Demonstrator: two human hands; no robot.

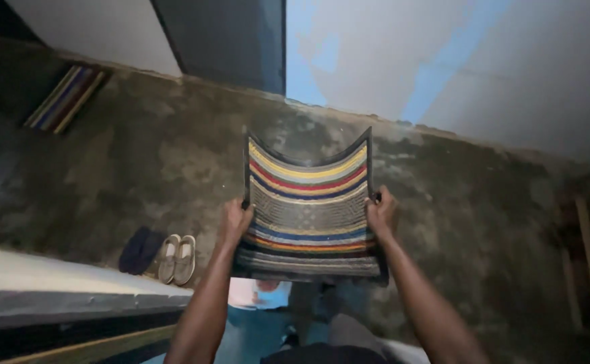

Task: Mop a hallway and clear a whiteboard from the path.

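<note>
I hold a striped doormat [307,202] up in the air in front of me, over a dark concrete floor. It has yellow, red, blue and grey bands and sags in the middle. My left hand [236,221] grips its left edge. My right hand [382,212] grips its right edge. Both forearms reach up from the bottom of the view.
A second striped mat [64,98] lies by the wall at the far left. A pair of light slippers [177,259] and a dark one [140,249] sit on the floor beside a pale ledge [52,286]. A grey and blue wall [443,61] and a dark door [231,40] stand ahead.
</note>
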